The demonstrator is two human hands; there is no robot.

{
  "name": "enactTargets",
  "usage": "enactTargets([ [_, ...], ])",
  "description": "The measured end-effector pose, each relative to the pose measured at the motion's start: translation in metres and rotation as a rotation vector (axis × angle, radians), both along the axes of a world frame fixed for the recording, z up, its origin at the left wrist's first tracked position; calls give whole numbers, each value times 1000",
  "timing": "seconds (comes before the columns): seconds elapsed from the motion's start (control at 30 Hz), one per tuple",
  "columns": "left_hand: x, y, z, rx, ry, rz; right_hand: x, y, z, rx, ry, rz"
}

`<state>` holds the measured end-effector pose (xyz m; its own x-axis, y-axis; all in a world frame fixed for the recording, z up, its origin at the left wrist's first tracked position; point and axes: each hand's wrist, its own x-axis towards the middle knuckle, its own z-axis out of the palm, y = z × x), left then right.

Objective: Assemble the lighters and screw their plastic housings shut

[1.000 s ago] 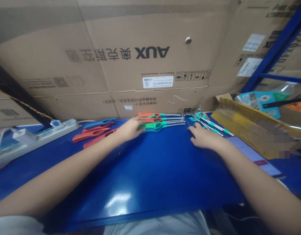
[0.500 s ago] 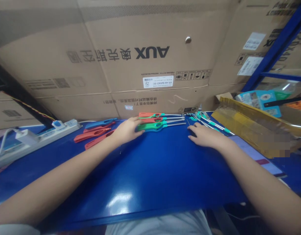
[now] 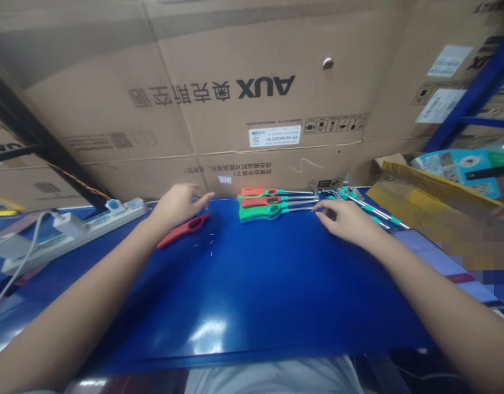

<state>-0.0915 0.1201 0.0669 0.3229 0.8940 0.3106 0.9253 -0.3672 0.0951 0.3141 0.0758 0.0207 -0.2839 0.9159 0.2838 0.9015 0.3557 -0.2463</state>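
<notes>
- I see long-nosed plastic lighters [image 3: 258, 212] in orange, red and green, their slim metal barrels [image 3: 301, 209] silver.
- I see one slim plastic handle [image 3: 178, 235] in plain red.
- My flat, glossy tabletop [image 3: 272, 284] is deep blue.
- The tall cardboard panel [image 3: 219, 128] facing me is brown, printed in black.

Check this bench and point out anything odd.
A few thin pale bits show on the blue table beside the red handle, like stray scraps, though too small to identify. The printing on the cardboard box behind is upside down. Nothing looks spilled.
</notes>
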Motion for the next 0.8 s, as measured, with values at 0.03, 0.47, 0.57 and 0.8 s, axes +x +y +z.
enactTargets([
  [0.03,-9,-3,2,-38,25,59,-4,-2,0,0,33,9],
  [0.47,-51,-32,-1,-442,190,194,-26,-12,-24,182,30,402],
  [0.57,-49,-31,-5,-476,186,156,-26,-9,-25,136,-21,379],
  [0.8,-51,-41,6,-471,201,103,-19,-4,-15,-104,-195,172],
])
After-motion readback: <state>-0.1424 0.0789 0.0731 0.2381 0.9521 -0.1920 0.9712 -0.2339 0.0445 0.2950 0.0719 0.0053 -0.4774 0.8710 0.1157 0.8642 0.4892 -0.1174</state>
